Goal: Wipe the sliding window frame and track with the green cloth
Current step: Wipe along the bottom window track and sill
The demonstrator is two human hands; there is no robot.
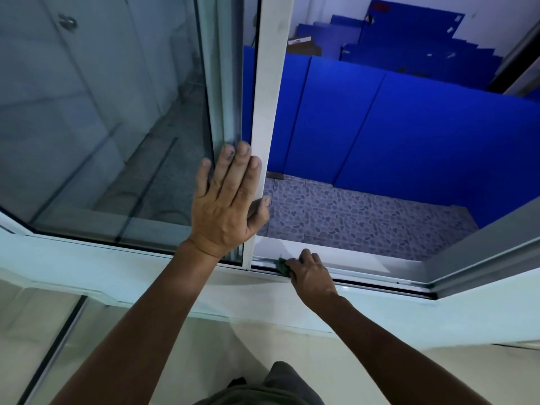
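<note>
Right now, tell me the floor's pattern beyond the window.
Grey-blue pebble-pattern tiles, clearest in the head view.

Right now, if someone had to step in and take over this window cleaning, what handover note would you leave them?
Left hand: flat against the white vertical edge of the sliding window sash, thumb wrapped around it, holding nothing.
Right hand: fingers closed on the small bunched green cloth, pressing it into the bottom track just right of the sash.
Window is slid partly open; patterned floor tiles and blue panels show through the gap.
Done: cannot tell how much is wiped; dark grime shows in the track by the cloth.
Left: run the cloth rightward along the track, then the frame.
</note>
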